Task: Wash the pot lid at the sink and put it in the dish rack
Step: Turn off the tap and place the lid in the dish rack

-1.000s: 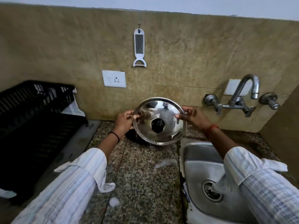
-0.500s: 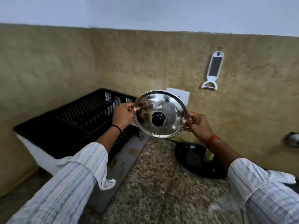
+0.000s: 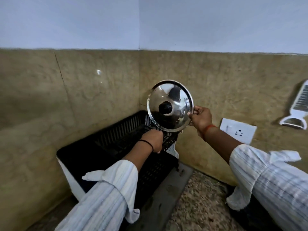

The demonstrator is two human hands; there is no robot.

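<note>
So, counting what's in front of me: two hands, one pot lid, one dish rack, one grater-peeler thing on the wall, one wall socket. Using the dish rack (image 3: 106, 157) as my reference for everything.

Nearest to me are my two striped sleeves, rolled up, the left one over the rack's near end, the right one off to the rack's right above the speckled counter (image 3: 196, 205). The rack itself is black, slotted, sitting on a grey tray (image 3: 166, 194) in the corner.

My left hand (image 3: 154, 140) is down at the rack's far right rim, fingers curled around the black edge, so it's closed on the rack and not on the lid. Black band on that wrist.

My right hand (image 3: 200, 118) is up above and to the right of the rack's far corner, pinching the pot lid (image 3: 170, 105) by its right rim, thumb in front and fingers behind. Red thread on that wrist.

The lid hangs upright in the air just above the rack's far right corner, black knob facing me, its bottom edge just above my left hand. Can't tell whether they touch.

Farther right of the rack, on the wall: the white socket (image 3: 237, 130), then the white grater (image 3: 298, 107).
</note>
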